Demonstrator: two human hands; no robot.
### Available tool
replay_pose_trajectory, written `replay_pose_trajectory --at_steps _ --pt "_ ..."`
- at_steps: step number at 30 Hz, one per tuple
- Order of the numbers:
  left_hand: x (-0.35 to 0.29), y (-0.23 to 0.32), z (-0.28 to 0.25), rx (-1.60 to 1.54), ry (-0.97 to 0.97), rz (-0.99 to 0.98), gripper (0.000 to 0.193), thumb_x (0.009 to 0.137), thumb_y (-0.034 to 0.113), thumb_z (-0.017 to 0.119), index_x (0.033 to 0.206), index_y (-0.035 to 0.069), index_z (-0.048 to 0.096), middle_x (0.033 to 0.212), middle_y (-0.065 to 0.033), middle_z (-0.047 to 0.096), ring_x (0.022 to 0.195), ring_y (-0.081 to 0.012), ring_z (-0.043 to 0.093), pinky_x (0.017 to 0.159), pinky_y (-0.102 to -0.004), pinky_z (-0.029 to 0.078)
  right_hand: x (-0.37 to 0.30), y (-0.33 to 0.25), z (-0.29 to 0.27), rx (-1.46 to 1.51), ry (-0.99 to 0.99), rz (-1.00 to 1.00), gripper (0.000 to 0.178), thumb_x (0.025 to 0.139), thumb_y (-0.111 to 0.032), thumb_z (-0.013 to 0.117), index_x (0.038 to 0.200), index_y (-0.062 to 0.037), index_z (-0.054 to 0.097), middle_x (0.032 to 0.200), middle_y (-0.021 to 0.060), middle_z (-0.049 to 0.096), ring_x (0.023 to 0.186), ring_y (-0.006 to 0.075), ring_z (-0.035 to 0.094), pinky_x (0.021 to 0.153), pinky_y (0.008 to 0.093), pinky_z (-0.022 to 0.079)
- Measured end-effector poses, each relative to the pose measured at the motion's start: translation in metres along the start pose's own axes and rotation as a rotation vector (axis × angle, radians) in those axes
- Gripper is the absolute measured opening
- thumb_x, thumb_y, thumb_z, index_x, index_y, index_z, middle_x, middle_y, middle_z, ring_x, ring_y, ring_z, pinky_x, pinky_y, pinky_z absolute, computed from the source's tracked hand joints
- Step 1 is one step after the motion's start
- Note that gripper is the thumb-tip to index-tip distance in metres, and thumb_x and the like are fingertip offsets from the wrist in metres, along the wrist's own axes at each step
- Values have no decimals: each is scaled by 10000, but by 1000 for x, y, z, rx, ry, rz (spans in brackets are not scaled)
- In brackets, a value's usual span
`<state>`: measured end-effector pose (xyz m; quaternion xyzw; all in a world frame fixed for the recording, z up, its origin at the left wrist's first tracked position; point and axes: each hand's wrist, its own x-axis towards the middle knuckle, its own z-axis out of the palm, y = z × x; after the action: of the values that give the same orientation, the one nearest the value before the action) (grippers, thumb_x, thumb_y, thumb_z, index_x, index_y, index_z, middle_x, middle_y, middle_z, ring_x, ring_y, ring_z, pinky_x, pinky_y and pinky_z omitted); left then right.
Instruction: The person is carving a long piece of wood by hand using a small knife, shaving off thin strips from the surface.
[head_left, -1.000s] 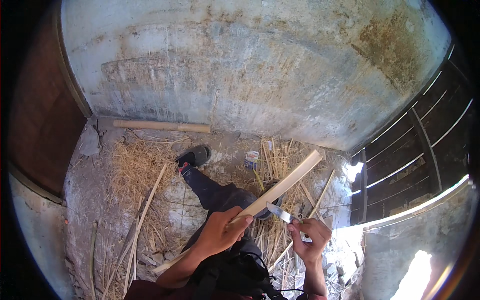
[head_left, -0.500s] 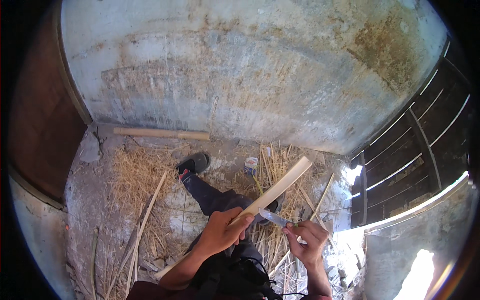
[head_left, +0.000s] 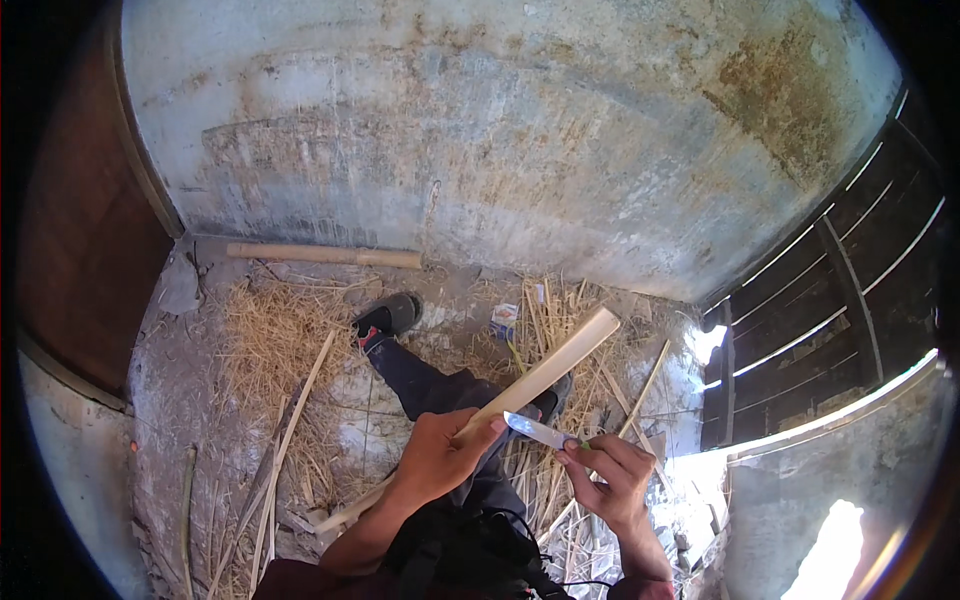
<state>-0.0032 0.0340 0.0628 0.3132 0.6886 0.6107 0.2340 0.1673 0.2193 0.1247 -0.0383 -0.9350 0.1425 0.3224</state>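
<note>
A long pale bamboo strip (head_left: 560, 364) slants from my left forearm up to the right, over my legs. Wrapped around its middle, my left hand (head_left: 440, 455) grips it with the thumb pointing right. My right hand (head_left: 612, 480) is closed on the handle of a knife (head_left: 537, 429), and the fingers hide most of that handle. The shiny blade points left, its tip close to my left thumb and the strip's lower edge. Whether the blade touches the strip, I cannot tell.
My leg in dark trousers (head_left: 405, 375) and a black shoe (head_left: 395, 314) stretch forward. Around them lie straw-like shavings (head_left: 270, 345), thin bamboo sticks (head_left: 300, 430) and a small box (head_left: 504, 316). A bamboo pole (head_left: 325, 256) rests along the stained wall (head_left: 400, 150). Dark slats (head_left: 800, 300) stand at right.
The knife blade has shifted slightly left and down, closer to my left thumb. My left hand has moved a little left, and the strip's far end has dipped slightly leftward.
</note>
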Motion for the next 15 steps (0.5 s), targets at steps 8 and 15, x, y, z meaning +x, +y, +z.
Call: replay_pose_trajectory --at_steps 8,15 --pt "-2 5 3 -36 7 13 490 1099 457 652 990 -11 747 516 -49 458 504 -72 414 466 -356 320 -1 3 3 -76 29 -31 187 771 -76 939 849 -91 770 716 54 676 538 210 647 478 332 454" --pt "-6 17 -3 13 -43 -15 475 1092 443 671 1012 -17 758 532 -38 477 508 -68 427 470 -348 321 2 6 1 -74 92 -63 189 755 -76 942 826 -97 768 702 42 653 521 198 614 471 329 429"
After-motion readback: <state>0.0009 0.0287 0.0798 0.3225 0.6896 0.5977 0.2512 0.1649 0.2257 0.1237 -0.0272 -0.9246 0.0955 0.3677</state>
